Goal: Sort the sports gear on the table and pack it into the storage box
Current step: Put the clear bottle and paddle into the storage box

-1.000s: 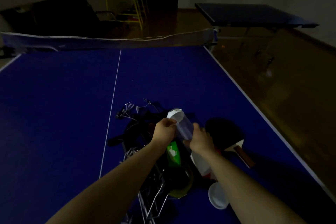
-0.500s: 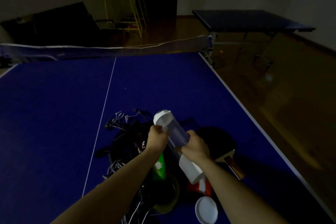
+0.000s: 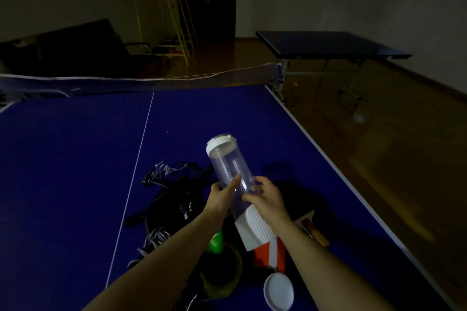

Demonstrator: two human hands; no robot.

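A clear plastic tube point(image 3: 231, 174) with white caps at both ends is tilted in the air above the blue table point(image 3: 75, 159). My left hand point(image 3: 222, 195) holds the tube's left side with the thumb laid along it. My right hand point(image 3: 267, 197) grips its right side near the ribbed white lower cap. Beneath my hands lies a dark pile of gear point(image 3: 171, 204) with cords. A black paddle point(image 3: 310, 225) with a wooden handle lies to the right, mostly hidden by my right arm.
A round white lid point(image 3: 278, 291) lies near the front edge. Next to it are an orange-and-white box point(image 3: 270, 256), a green packet point(image 3: 214, 241) and a yellowish-rimmed dark round thing point(image 3: 222, 275). The net point(image 3: 126, 83) crosses the far end. The table's right edge point(image 3: 341, 177) borders wooden floor.
The tube has been lifted higher and tilted more upright. My left hand slid from the top cap down to the tube's middle. The camera view tipped up.
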